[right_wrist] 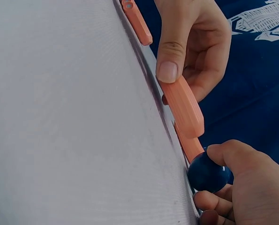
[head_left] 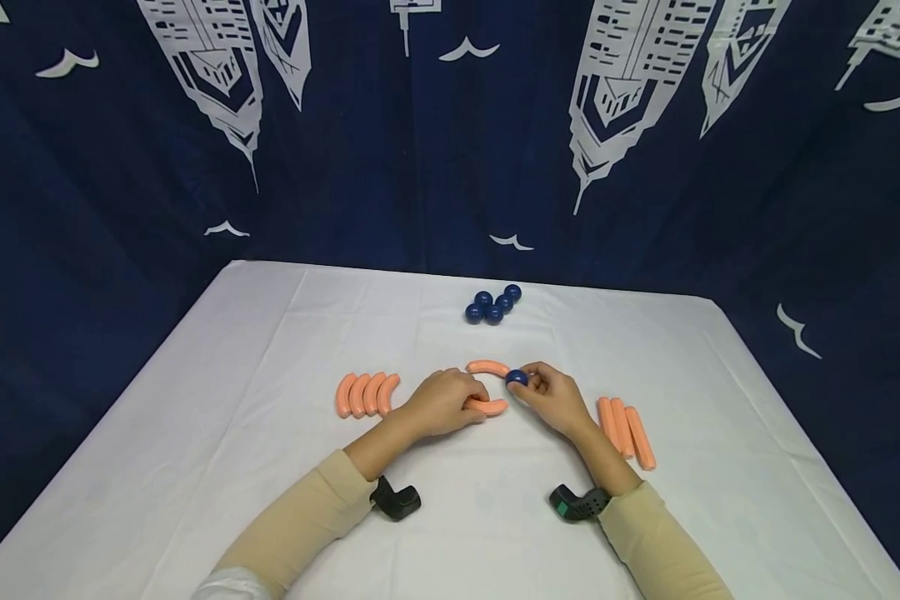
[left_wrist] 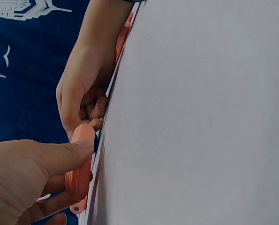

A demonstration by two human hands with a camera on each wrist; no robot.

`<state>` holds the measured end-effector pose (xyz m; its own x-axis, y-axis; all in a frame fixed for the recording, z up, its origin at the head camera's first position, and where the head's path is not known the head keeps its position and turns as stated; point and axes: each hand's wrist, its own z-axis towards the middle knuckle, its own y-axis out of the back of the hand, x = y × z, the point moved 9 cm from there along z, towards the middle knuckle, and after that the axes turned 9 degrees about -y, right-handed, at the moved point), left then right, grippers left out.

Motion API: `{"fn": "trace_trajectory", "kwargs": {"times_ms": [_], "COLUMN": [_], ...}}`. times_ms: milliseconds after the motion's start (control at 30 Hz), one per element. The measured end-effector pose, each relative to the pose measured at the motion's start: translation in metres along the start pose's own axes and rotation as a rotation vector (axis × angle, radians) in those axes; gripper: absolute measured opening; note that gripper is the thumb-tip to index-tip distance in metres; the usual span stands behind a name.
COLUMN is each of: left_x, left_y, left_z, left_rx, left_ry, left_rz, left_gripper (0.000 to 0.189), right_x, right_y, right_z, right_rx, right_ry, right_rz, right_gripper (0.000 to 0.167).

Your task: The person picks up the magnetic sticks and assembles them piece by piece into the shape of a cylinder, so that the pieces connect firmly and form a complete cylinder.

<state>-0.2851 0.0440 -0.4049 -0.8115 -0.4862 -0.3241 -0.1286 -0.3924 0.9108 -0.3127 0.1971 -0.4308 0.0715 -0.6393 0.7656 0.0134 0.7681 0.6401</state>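
In the head view the left hand [head_left: 444, 402] pinches a curved orange rod [head_left: 489, 407] between thumb and fingers; its right end sticks out. The right hand [head_left: 553, 396] grips a dark blue ball [head_left: 517, 377] with thumb and fingertips. That ball sits at the right end of a second curved orange rod [head_left: 487, 367], which lies behind the left hand's one; whether they are joined cannot be told. The right wrist view shows the held ball [right_wrist: 207, 172] close to the far rod's end, with the left hand's rod [right_wrist: 182, 107] nearer.
Several curved orange rods [head_left: 366, 395] lie side by side on the left of the white tablecloth [head_left: 487, 533]. Three straight orange rods [head_left: 626, 431] lie by the right forearm. Several blue balls [head_left: 493, 314] are grouped toward the back, before a dark blue curtain [head_left: 390, 167].
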Motion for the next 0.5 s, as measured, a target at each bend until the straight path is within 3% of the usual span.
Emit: {"fn": "trace_trajectory", "kwargs": {"times_ms": [500], "left_x": [-0.010], "left_y": [-0.011], "left_z": [0.011], "left_rx": [-0.065], "left_ry": [0.025], "left_rz": [0.010], "left_gripper": [0.018], "right_x": [0.000], "right_y": [0.001], "right_z": [-0.001], "right_rx": [-0.006], "right_ry": [-0.002], "right_rz": [-0.004], "right_gripper": [0.034]}}
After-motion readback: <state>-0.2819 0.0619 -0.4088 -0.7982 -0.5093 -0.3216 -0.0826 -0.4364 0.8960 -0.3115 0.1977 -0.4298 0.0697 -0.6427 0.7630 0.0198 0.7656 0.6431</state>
